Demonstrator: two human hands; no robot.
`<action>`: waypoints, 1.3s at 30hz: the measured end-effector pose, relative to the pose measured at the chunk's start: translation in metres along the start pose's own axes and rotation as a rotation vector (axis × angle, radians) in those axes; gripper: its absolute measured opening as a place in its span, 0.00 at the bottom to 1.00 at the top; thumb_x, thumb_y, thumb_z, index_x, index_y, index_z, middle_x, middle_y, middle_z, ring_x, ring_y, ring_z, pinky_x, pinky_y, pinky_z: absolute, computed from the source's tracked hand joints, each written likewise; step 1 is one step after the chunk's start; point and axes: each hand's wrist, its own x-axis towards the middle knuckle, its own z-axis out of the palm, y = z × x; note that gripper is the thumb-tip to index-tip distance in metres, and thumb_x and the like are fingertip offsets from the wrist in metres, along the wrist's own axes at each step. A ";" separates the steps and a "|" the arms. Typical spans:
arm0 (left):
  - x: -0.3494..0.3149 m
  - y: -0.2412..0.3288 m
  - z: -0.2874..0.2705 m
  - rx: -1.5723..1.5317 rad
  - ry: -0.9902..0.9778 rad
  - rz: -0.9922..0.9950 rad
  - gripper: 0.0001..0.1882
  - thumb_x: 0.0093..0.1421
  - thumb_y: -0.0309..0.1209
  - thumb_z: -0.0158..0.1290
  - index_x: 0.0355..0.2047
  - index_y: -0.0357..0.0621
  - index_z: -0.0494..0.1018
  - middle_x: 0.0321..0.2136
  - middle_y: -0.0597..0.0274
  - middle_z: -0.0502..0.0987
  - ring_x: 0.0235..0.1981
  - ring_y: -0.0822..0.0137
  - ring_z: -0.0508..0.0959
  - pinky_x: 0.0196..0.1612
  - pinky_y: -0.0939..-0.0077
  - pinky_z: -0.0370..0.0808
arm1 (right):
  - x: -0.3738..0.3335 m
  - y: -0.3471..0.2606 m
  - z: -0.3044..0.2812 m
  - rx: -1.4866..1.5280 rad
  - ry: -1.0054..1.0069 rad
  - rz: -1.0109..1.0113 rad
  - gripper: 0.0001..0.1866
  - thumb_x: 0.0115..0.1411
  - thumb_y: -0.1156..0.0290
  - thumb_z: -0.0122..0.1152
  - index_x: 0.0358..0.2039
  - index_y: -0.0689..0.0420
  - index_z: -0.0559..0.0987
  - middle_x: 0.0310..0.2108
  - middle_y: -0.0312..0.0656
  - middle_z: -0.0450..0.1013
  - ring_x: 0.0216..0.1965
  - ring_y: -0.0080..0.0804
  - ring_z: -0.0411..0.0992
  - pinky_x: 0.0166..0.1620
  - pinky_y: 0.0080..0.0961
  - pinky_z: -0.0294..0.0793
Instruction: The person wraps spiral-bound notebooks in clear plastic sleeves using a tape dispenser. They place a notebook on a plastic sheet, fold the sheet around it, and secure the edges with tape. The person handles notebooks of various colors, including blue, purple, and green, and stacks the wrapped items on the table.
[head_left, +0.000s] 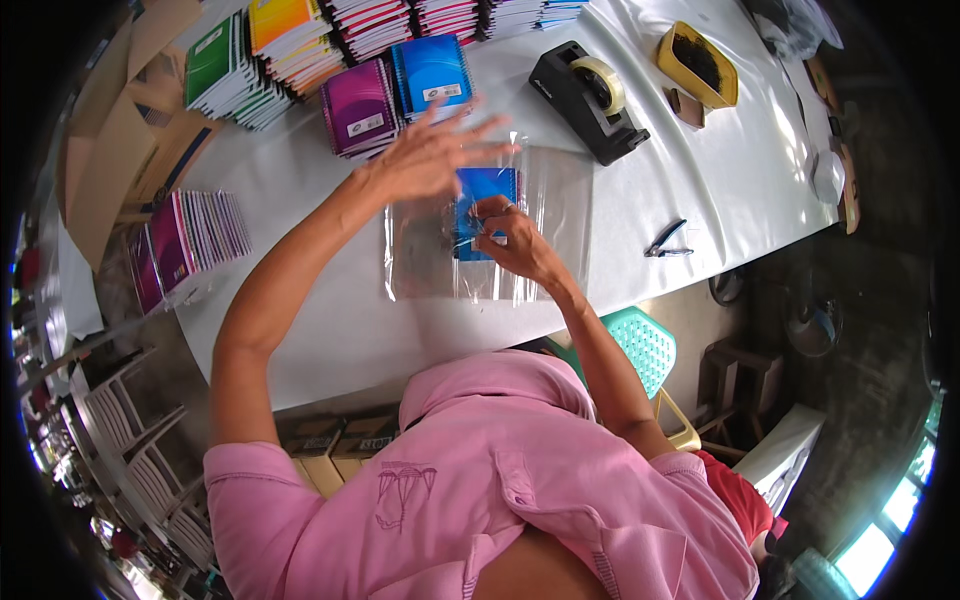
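Note:
A blue spiral notebook lies on a sheet of clear plastic film in the middle of the table. My right hand is over the notebook, its thumb and fingers curled together in a pinch; whatever they grip is too small to see. Above the notebook's upper left, my left hand is spread open and blurred by motion. Just beyond it are a stack of purple notebooks and a stack of blue notebooks.
A black tape dispenser stands at the far right, near a yellow tray with dark contents. Pliers lie farther right. Green notebooks, other stacks and a cardboard box are at the left. A green stool is below the edge.

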 end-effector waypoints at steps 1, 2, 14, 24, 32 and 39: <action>-0.002 0.015 -0.013 -0.126 -0.021 0.078 0.34 0.49 0.34 0.59 0.59 0.69 0.65 0.65 0.63 0.55 0.66 0.50 0.53 0.66 0.45 0.52 | -0.008 -0.003 0.002 -0.016 0.019 -0.018 0.05 0.53 0.76 0.61 0.26 0.65 0.79 0.48 0.49 0.69 0.49 0.44 0.69 0.49 0.34 0.72; -0.004 0.023 -0.016 -0.256 -0.041 0.150 0.30 0.48 0.34 0.59 0.55 0.67 0.71 0.63 0.63 0.60 0.65 0.51 0.56 0.65 0.44 0.53 | -0.014 -0.006 0.004 -0.034 0.030 -0.035 0.05 0.52 0.76 0.61 0.25 0.65 0.78 0.48 0.49 0.70 0.49 0.44 0.70 0.48 0.34 0.72; 0.004 0.016 0.041 -0.335 0.233 0.194 0.20 0.53 0.29 0.55 0.47 0.63 0.77 0.54 0.79 0.73 0.66 0.59 0.58 0.66 0.42 0.52 | -0.014 0.004 -0.013 -0.254 -0.053 -0.385 0.13 0.58 0.73 0.57 0.44 0.61 0.77 0.54 0.42 0.70 0.57 0.42 0.66 0.59 0.35 0.67; 0.001 0.018 0.034 -0.318 0.241 0.165 0.19 0.54 0.31 0.54 0.47 0.64 0.77 0.54 0.79 0.73 0.66 0.57 0.58 0.65 0.41 0.52 | -0.021 0.018 -0.037 -0.413 0.029 -0.244 0.20 0.54 0.74 0.60 0.49 0.51 0.77 0.53 0.31 0.71 0.59 0.27 0.64 0.65 0.47 0.54; 0.011 0.025 0.043 -0.279 0.232 0.186 0.17 0.54 0.33 0.53 0.45 0.63 0.79 0.52 0.79 0.74 0.65 0.55 0.60 0.65 0.42 0.52 | -0.019 0.013 -0.039 -0.610 -0.052 -0.244 0.20 0.53 0.74 0.60 0.48 0.46 0.78 0.53 0.27 0.70 0.59 0.24 0.64 0.63 0.46 0.55; 0.026 0.026 0.039 -0.425 0.144 -0.056 0.27 0.41 0.34 0.64 0.46 0.67 0.78 0.56 0.79 0.70 0.67 0.55 0.53 0.65 0.39 0.49 | -0.023 0.012 -0.039 -0.597 -0.077 -0.241 0.24 0.53 0.75 0.60 0.52 0.44 0.76 0.58 0.26 0.67 0.63 0.25 0.60 0.65 0.50 0.52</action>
